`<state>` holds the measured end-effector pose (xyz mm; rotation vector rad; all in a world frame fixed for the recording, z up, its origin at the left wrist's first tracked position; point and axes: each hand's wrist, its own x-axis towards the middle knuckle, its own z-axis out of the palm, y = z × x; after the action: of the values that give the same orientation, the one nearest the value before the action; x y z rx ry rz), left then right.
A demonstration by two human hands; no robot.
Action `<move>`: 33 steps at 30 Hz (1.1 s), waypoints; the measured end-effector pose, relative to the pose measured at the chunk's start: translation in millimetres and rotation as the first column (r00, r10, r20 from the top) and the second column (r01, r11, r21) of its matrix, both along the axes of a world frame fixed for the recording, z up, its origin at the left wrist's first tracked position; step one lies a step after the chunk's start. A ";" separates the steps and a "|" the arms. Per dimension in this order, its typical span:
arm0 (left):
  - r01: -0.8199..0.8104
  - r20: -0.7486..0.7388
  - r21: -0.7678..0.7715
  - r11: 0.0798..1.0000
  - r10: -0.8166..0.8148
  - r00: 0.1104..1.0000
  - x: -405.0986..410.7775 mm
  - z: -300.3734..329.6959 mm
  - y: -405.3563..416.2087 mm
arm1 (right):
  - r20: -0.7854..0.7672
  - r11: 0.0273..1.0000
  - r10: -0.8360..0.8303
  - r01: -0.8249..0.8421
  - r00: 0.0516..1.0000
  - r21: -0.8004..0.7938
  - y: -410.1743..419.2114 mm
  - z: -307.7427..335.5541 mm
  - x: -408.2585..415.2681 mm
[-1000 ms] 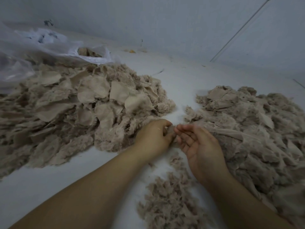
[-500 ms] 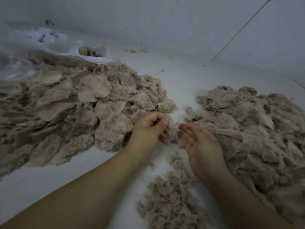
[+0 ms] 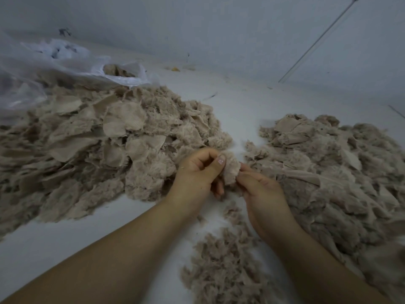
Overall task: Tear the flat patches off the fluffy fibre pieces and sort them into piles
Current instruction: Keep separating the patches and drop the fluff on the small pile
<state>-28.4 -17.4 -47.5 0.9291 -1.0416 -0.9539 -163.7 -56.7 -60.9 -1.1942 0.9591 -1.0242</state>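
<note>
Pinching 1 fluffy piece (image 3: 230, 170) between them, the left hand (image 3: 198, 172) and right hand (image 3: 262, 189) work at centre. The big left heap (image 3: 98, 145) looks unsorted; the right pile (image 3: 328, 172) and near tuft pile (image 3: 223, 266) suggest partial progress.
</note>
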 end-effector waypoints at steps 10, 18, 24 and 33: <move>0.066 -0.047 -0.116 0.991 -0.071 0.996 -5.9 8.4 6.6 | 0.048 0.998 0.058 -0.059 0.997 0.014 -3.0 -2.3 -0.3; 0.021 0.106 -0.115 0.993 -0.008 0.994 -7.7 3.1 7.2 | 0.131 0.991 0.132 -0.129 0.982 -0.031 0.6 -2.1 -4.3; -0.098 0.121 -0.080 0.992 0.108 0.987 -8.1 0.0 6.9 | 0.013 0.992 0.122 -0.121 0.992 -0.034 -2.3 -7.5 -8.6; -0.136 -0.086 0.156 0.978 0.151 0.985 1.6 -5.2 -2.7 | 0.114 0.997 0.082 -0.082 0.990 -0.003 -4.7 -9.4 -6.6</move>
<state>-26.8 -20.1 -52.8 1.0568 -0.8177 -0.9559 -170.3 -61.4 -70.3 -1.1515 0.8145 -1.0145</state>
